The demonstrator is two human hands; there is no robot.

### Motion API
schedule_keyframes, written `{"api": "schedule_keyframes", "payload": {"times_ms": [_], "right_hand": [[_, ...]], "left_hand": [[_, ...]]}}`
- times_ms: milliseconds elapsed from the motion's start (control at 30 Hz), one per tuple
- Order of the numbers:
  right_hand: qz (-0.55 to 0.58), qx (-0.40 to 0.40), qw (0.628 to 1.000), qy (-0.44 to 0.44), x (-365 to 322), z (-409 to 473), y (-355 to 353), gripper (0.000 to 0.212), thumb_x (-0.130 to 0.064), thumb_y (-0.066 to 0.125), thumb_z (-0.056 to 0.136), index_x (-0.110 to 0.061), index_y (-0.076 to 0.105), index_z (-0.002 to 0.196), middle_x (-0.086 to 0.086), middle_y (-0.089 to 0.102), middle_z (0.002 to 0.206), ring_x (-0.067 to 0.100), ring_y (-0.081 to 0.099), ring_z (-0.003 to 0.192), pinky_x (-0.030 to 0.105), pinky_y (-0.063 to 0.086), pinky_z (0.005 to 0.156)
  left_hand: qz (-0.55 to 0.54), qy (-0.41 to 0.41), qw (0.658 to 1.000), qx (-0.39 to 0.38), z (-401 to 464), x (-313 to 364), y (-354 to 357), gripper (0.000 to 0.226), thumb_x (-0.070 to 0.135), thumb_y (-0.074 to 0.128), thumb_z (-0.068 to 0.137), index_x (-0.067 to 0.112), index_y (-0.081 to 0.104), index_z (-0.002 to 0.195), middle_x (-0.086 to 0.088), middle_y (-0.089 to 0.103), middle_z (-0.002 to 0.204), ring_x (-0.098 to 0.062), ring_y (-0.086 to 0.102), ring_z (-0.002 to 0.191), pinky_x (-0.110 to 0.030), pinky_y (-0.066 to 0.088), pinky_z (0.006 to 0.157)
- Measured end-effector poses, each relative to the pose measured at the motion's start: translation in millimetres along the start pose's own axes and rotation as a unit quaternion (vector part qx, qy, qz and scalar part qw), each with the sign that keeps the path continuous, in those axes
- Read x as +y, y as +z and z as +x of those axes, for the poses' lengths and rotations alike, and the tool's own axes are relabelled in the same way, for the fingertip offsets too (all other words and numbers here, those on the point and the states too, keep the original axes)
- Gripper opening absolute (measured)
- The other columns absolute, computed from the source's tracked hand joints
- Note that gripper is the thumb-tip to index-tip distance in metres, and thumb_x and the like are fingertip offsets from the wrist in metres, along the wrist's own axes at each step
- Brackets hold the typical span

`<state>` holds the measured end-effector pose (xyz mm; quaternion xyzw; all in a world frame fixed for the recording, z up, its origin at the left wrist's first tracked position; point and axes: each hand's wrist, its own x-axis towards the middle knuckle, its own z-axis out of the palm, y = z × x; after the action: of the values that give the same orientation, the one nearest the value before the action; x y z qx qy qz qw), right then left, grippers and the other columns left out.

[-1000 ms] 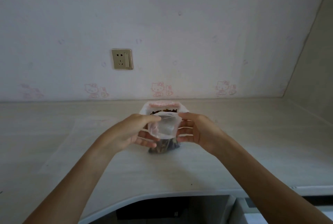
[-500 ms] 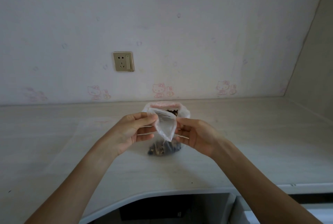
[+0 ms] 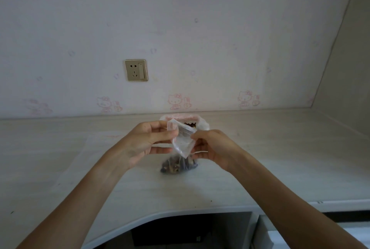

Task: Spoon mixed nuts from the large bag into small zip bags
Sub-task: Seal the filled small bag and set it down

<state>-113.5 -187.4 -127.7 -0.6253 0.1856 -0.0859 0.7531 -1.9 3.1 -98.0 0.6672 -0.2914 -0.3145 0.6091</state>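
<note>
Tilted now, small zip bag (image 3: 182, 143) pinched between both hands

head view | faces forward, slightly down | desk (image 3: 260, 168) near | wall (image 3: 200, 28) behind

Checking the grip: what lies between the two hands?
In the head view, the small zip bag, pinched by left hand and right hand.

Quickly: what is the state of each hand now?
Left hand: pinches the small clear plastic zip bag.
Right hand: pinches the same bag.
</note>
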Motion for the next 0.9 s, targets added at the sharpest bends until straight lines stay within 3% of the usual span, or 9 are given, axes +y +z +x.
{"api": "schedule_keyframes", "payload": {"times_ms": [67, 167, 300, 400, 533, 633, 767, 900], "right_hand": [[-0.037, 0.039, 0.998, -0.028, -8.6, -2.7, 0.9, 0.016, -0.005, 0.063, 0.093, 0.008, 0.068, 0.100, 0.018, 0.065, 0.081, 0.023, 0.068, 0.064, 0.036, 0.060, 0.060], [-0.171, 0.100, 0.976, -0.089, -21.6, -7.7, 0.9, 0.009, -0.004, 0.063, 0.092, 0.001, 0.063, 0.085, 0.015, 0.064, 0.072, 0.019, 0.066, 0.053, 0.037, 0.060, 0.055], [-0.364, 0.123, 0.907, -0.174, -39.8, -14.8, 7.5, 0.012, -0.010, 0.072, 0.086, -0.004, 0.062, 0.081, 0.015, 0.071, 0.071, 0.025, 0.071, 0.058, 0.043, 0.061, 0.061], [-0.429, 0.134, 0.870, -0.201, -51.7, -17.6, 20.8, 0.012, -0.009, 0.071, 0.080, -0.002, 0.062, 0.077, 0.018, 0.073, 0.072, 0.036, 0.073, 0.069, 0.047, 0.061, 0.063], [-0.474, 0.138, 0.847, -0.199, -64.5, -17.7, 33.8, 0.006, -0.004, 0.068, 0.077, -0.001, 0.067, 0.082, 0.016, 0.073, 0.073, 0.035, 0.073, 0.066, 0.049, 0.064, 0.066], [-0.463, 0.111, 0.862, -0.174, -71.6, -16.9, 37.2, 0.002, 0.001, 0.067, 0.080, 0.000, 0.067, 0.079, 0.016, 0.072, 0.065, 0.031, 0.074, 0.060, 0.042, 0.064, 0.059], [-0.393, 0.080, 0.908, -0.120, -86.4, -17.7, 23.1, 0.014, -0.002, 0.081, 0.081, -0.002, 0.069, 0.074, 0.010, 0.071, 0.059, 0.024, 0.071, 0.052, 0.027, 0.056, 0.047], [-0.452, 0.102, 0.876, -0.133, -87.6, -16.2, 12.6, 0.010, -0.001, 0.076, 0.082, -0.004, 0.069, 0.076, 0.009, 0.073, 0.067, 0.024, 0.075, 0.059, 0.034, 0.062, 0.052]], "left_hand": [[0.025, -0.001, 0.998, 0.066, -0.8, 1.3, -1.4, 0.037, 0.032, 0.096, 0.061, 0.023, 0.083, 0.095, -0.001, 0.079, 0.092, -0.010, 0.074, 0.077, -0.024, 0.058, 0.062], [0.074, 0.011, 0.983, 0.165, 1.4, 6.4, -3.0, 0.020, 0.009, 0.093, 0.068, 0.017, 0.079, 0.081, -0.005, 0.079, 0.080, -0.010, 0.073, 0.063, -0.019, 0.051, 0.048], [0.237, 0.105, 0.927, 0.270, 3.0, 20.6, -1.2, 0.026, -0.008, 0.072, 0.068, 0.017, 0.071, 0.063, 0.003, 0.066, 0.052, -0.015, 0.067, 0.052, -0.022, 0.049, 0.049], [0.350, 0.169, 0.875, 0.288, 0.7, 34.9, 10.0, 0.033, -0.009, 0.068, 0.067, 0.023, 0.065, 0.059, 0.012, 0.059, 0.046, -0.014, 0.066, 0.056, -0.022, 0.051, 0.057], [0.428, 0.190, 0.837, 0.283, -0.6, 47.1, 26.8, 0.038, -0.014, 0.062, 0.066, 0.024, 0.061, 0.065, 0.012, 0.057, 0.062, -0.005, 0.056, 0.061, -0.020, 0.035, 0.052], [0.481, 0.184, 0.813, 0.271, -0.1, 48.6, 33.6, 0.036, -0.017, 0.062, 0.067, 0.018, 0.063, 0.074, 0.007, 0.057, 0.069, -0.013, 0.057, 0.066, -0.024, 0.037, 0.053], [0.538, 0.152, 0.785, 0.269, 1.0, 48.0, 25.6, 0.031, -0.015, 0.063, 0.071, 0.015, 0.065, 0.080, 0.003, 0.055, 0.072, -0.024, 0.059, 0.072, -0.027, 0.039, 0.054], [0.546, 0.111, 0.786, 0.267, 3.2, 46.1, 14.2, 0.030, -0.012, 0.062, 0.076, 0.017, 0.068, 0.080, 0.007, 0.050, 0.073, -0.018, 0.053, 0.067, -0.023, 0.033, 0.051]]}}
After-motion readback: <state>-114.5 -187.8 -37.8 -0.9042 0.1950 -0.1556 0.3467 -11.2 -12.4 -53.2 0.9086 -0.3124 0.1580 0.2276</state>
